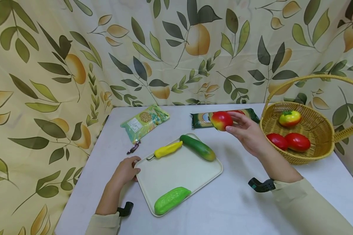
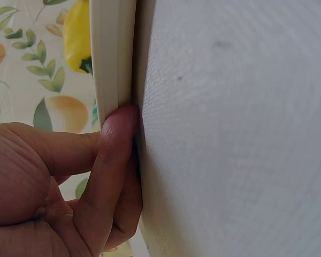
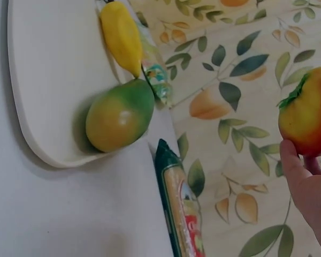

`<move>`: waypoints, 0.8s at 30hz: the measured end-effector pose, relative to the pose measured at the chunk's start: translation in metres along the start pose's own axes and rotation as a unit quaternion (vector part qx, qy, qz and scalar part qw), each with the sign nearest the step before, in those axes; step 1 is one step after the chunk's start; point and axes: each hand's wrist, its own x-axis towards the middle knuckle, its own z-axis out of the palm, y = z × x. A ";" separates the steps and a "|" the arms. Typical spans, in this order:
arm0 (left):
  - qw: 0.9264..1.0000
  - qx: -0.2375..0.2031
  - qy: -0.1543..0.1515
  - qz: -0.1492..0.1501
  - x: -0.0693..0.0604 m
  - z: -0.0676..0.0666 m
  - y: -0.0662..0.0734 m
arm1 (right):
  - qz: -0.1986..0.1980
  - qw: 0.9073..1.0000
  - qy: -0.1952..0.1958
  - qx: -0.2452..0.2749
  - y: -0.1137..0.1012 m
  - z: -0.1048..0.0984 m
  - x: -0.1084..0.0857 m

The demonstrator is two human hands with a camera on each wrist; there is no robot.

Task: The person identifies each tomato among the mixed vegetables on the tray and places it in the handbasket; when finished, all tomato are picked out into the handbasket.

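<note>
My right hand [image 1: 247, 132] holds up a red and yellow tomato [image 1: 222, 120] between thumb and fingers, above the table. A green leafy top shows on this tomato [image 3: 309, 112] in the right wrist view. At the left corner of a cream tray [image 1: 176, 173], my left hand [image 1: 126, 169] pinches the rim; the left wrist view shows the fingers [image 2: 115, 134] against the tray edge [image 2: 115, 53]. On the tray lie a yellow pepper [image 1: 167, 149], a dark green cucumber [image 1: 197, 147] and a light green, bumpy gourd-like vegetable [image 1: 172, 199].
A wicker basket [image 1: 326, 130] with a tall handle stands at right, holding a red-yellow tomato [image 1: 290, 118] and two red fruits [image 1: 297, 142]. Behind the tray lie a green snack bag [image 1: 145, 122], a small dark wrapped candy [image 1: 133, 147] and a long green package [image 1: 201, 120].
</note>
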 end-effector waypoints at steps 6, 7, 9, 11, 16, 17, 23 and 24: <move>1.000 -0.007 -0.003 -0.004 -0.001 0.000 0.001 | 0.005 1.000 0.005 0.023 -0.003 -0.005 -0.003; 1.000 -0.005 -0.003 -0.005 -0.001 0.000 0.001 | 0.008 1.000 0.007 0.025 -0.003 -0.006 -0.003; 1.000 0.000 -0.002 -0.005 -0.001 -0.001 0.001 | 0.013 0.999 0.011 0.027 -0.004 -0.008 -0.005; 1.000 0.003 -0.001 -0.006 -0.001 -0.001 0.001 | 0.015 0.999 0.014 0.026 -0.004 -0.009 -0.005; 1.000 -0.005 -0.004 -0.005 -0.001 0.000 0.000 | 0.007 1.000 0.016 0.024 -0.003 -0.013 -0.005; 1.000 -0.007 -0.005 -0.004 0.000 0.001 0.000 | 0.005 1.000 0.017 0.024 -0.003 -0.014 -0.006; 1.000 -0.001 -0.004 -0.006 0.000 0.000 0.000 | 0.004 0.999 0.025 0.028 -0.003 -0.020 -0.007; 1.000 0.001 -0.004 -0.007 0.000 0.000 0.000 | 0.004 0.999 0.025 0.031 -0.003 -0.022 -0.008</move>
